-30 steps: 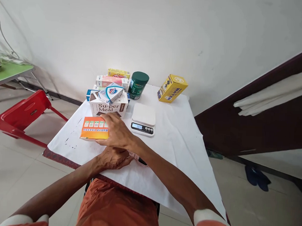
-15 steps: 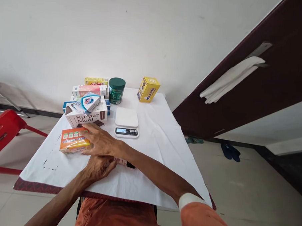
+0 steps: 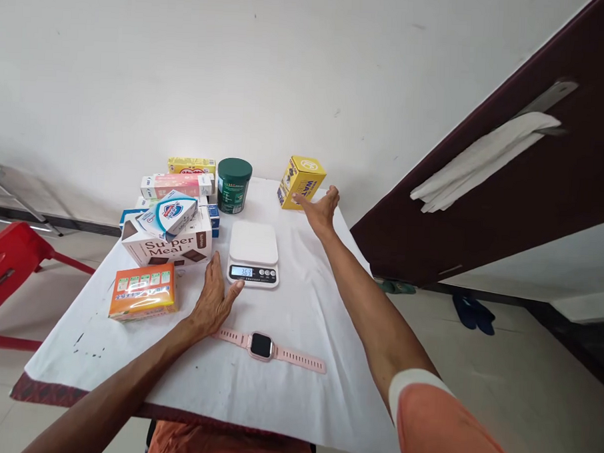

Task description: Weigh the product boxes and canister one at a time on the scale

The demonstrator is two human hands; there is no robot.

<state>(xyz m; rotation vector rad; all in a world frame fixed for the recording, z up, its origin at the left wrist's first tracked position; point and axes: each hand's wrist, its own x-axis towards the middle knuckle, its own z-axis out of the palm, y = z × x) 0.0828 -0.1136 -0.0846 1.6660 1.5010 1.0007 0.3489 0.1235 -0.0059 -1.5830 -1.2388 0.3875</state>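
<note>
While the left hand [image 3: 213,303] is resting flat beside the scale [image 3: 254,254], the right hand [image 3: 321,207], grip open and empty, is touching the yellow box [image 3: 301,182], not yet grasped.

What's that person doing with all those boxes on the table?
A person sits at a white-covered table. The right hand stretches out to the yellow box at the far edge, fingertips touching it. The left hand lies flat, open, beside the small white scale, whose display is lit with nothing on it. A pink watch lies nearby, and an orange box sits near a pile of other boxes.
</note>
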